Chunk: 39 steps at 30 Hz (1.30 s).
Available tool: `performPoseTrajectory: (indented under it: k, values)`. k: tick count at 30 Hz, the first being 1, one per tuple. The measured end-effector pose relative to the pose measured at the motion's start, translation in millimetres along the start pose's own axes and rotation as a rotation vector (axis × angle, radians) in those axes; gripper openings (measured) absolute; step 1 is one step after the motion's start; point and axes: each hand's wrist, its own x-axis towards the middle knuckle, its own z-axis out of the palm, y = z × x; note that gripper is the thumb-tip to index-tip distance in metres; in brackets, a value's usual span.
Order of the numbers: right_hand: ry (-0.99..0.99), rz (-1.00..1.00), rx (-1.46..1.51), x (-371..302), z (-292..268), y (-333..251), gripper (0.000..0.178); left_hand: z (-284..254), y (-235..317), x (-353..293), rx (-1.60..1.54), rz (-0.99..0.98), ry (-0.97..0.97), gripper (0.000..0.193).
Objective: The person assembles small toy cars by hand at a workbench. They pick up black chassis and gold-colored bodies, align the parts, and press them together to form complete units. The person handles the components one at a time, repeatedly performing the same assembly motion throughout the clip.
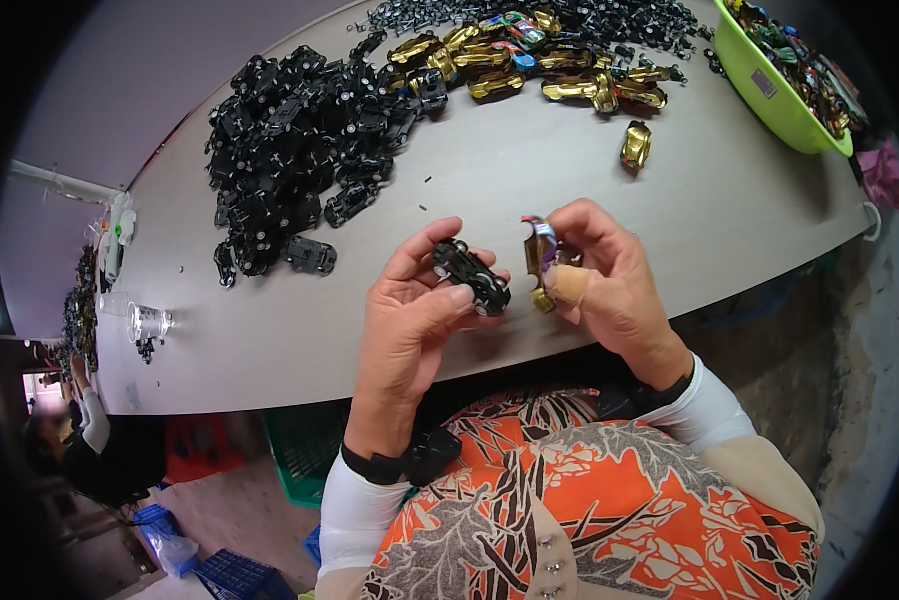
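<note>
Black chassis: a small wheeled toy-car base (470, 275), pinched between thumb and fingers of the left hand (409, 325), just left of frame centre, above the table edge.
Shell: a shiny purple and gold car body (539, 258), pinched in the fingertips of the right hand (601, 280), held on edge, just beside the chassis but not touching it as far as I can tell.
Right finger: one fingertip wears a tan bandage or guard (570, 287).
Progress: the two parts in hand are apart, so this car looks not yet joined. No finished cars can be told apart on the table.
Left to do: judging by the piles, a great deal. A big heap of black chassis (299, 130) fills the upper left of the frame, and a spread of gold shells (529, 62) lies at top centre.
Stray shell: one gold body (635, 145) lies alone, upper right of centre.
Green tub: a lime basin (774, 95) at the upper right overhangs the table (529, 190); it holds a mix of coloured car pieces, too small to tell whether whole cars or shells.
Clear jar: a small see-through pot (149, 322) at the left edge; contents unclear.
Crates: green (304, 450) and blue (234, 575) baskets under the table at lower left; contents not visible.
Other person: seated at far left (84, 440), apart from these hands.
</note>
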Motion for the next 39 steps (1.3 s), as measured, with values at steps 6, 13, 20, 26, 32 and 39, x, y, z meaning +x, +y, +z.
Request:
performPoseTrajectory:
  k: [6,13,20,26,32,39]
  values:
    - [0.020,-0.203,-0.108,-5.1,17.4,3.3,0.027,-6.7,-11.1,-4.7,-0.117,0.058,-0.007,0.054]
    - [-0.040,-0.246,-0.380,-8.9,18.1,12.6,0.029,-4.6,-14.2,-7.7,-0.132,0.066,-0.002,0.053]
    - [0.033,-0.255,-0.333,-8.9,21.5,11.3,0.029,-4.3,-14.1,-8.4,-0.112,0.081,-0.017,0.053]
    - [-0.009,-0.298,-0.467,-7.8,15.9,14.1,0.024,1.7,-12.4,-10.9,-0.068,0.076,0.006,0.055]
    - [-0.063,-0.425,-0.614,-7.0,21.2,13.2,0.030,3.8,-14.3,-12.1,0.098,0.146,0.035,0.053]
    - [-0.116,-0.408,-0.669,-3.9,18.7,10.7,0.035,4.7,-17.8,-14.9,0.207,0.167,0.061,0.040]
